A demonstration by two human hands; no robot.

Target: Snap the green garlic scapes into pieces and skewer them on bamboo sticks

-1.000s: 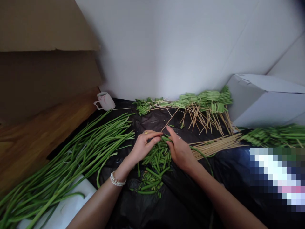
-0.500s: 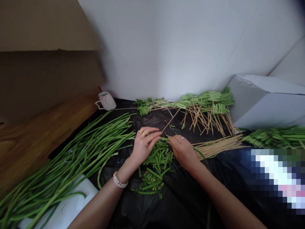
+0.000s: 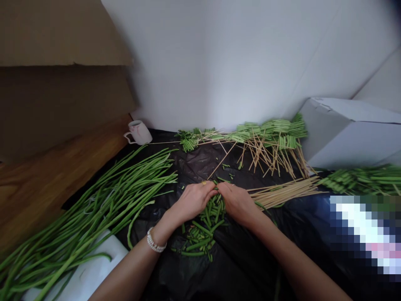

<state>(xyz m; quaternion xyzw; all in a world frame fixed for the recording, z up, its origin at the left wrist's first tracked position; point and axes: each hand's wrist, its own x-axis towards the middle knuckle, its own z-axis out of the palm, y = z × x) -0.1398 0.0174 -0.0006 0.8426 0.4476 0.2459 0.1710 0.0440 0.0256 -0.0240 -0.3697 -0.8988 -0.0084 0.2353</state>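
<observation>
My left hand (image 3: 191,201) and my right hand (image 3: 236,203) meet at the fingertips just above a heap of cut green bean pieces (image 3: 203,234). Both hands appear pinched on a long green bean (image 3: 216,193), which is partly hidden by my fingers. Beaded bracelet (image 3: 155,241) circles my left wrist. Uncut long green beans (image 3: 97,200) lie in a loose bunch to the left of my left hand. A bundle of bamboo skewers (image 3: 285,192) lies to the right of my right hand.
Skewered bean pieces (image 3: 269,136) and loose sticks lie at the back, with more skewered beans (image 3: 360,179) at right, all on black plastic sheeting (image 3: 188,161). A white mug (image 3: 138,132) stands at the back left, beside a wooden surface (image 3: 46,188). A white box (image 3: 344,138) stands at right.
Both hands have come together and lowered toward the heap, their fingertips now meeting over it. My left hand has shifted right.
</observation>
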